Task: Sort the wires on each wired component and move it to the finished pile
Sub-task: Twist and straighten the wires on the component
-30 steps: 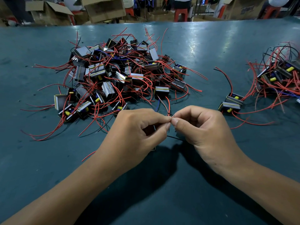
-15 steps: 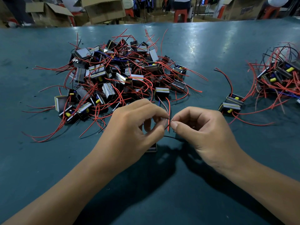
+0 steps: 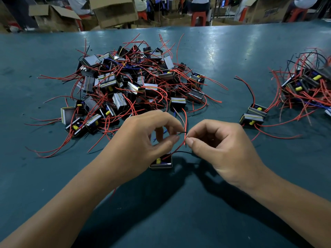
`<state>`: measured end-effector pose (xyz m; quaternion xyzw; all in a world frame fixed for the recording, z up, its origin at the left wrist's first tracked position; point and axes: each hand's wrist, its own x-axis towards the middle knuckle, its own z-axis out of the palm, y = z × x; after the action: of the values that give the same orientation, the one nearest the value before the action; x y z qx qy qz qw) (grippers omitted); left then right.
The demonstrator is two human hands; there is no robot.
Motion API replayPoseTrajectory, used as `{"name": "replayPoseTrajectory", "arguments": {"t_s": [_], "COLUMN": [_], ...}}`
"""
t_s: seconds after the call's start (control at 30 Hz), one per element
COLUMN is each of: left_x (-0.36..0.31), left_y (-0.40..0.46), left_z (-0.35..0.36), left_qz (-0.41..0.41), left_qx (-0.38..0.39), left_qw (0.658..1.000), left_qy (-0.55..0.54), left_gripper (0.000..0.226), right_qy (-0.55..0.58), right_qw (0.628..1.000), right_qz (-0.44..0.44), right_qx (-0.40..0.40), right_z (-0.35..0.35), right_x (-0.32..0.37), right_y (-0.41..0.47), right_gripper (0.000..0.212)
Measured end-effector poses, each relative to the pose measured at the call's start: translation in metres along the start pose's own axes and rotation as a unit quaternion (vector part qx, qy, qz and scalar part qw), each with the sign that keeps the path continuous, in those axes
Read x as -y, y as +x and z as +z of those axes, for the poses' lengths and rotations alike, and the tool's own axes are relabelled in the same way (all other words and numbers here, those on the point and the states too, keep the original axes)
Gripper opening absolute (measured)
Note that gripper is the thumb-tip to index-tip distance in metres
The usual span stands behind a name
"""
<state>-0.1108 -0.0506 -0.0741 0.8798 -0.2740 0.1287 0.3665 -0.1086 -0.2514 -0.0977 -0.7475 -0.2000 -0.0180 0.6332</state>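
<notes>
Fingertips of your left hand [image 3: 143, 138] and right hand [image 3: 222, 145] pinch thin wires [image 3: 185, 135] rising from the component [image 3: 161, 162] lying on the table [image 3: 215, 59] just below them, nearer your left; the finished pile [image 3: 308, 85] lies far right.

component [image 3: 161, 162]: small black block, yellow part, lies on table
wires [image 3: 185, 133]: red and black, lifted upward
</notes>
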Motion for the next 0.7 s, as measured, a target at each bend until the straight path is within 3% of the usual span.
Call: {"name": "replayPoseTrajectory", "arguments": {"t_s": [0.3, 0.7], "left_x": [0.014, 0.015], "left_y": [0.004, 0.004], "left_z": [0.006, 0.018], "left_qz": [-0.083, -0.130], "left_qx": [-0.051, -0.003], "left_qw": [0.995, 0.990], "left_qy": [-0.008, 0.061], "left_gripper": [0.005, 0.006], "right_qy": [0.001, -0.054], "right_qw": [0.999, 0.995], "right_qz": [-0.009, -0.042], "right_qx": [0.046, 0.078], "right_z": [-0.002, -0.003], "right_x": [0.002, 0.000], "right_y": [-0.001, -0.003], "right_gripper": [0.006, 0.009]}}
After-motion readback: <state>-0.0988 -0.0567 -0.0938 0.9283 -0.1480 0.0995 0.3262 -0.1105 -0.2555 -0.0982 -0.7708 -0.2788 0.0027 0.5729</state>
